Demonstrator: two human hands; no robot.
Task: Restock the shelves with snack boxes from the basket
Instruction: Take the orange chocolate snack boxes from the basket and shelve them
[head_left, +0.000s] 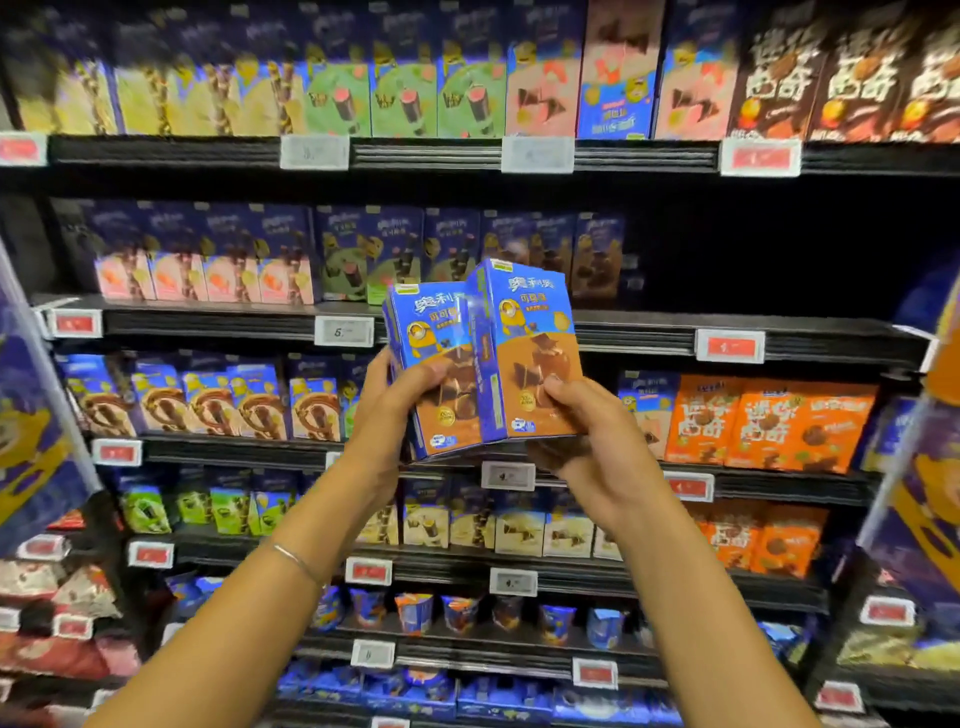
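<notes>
Two blue and brown snack boxes with a yellow cartoon figure are held up side by side in front of the shelves. My left hand grips the left snack box by its lower left side. My right hand holds the right snack box from below and the right, thumb on its front. The boxes touch each other, the right one slightly ahead. Behind them runs the second shelf, whose right part is a dark gap without boxes. No basket is in view.
Black shelves hold rows of similar boxes: pink and green ones at upper left, orange boxes at right, small cups lower down. Price tags line the shelf edges. Hanging displays crowd both sides.
</notes>
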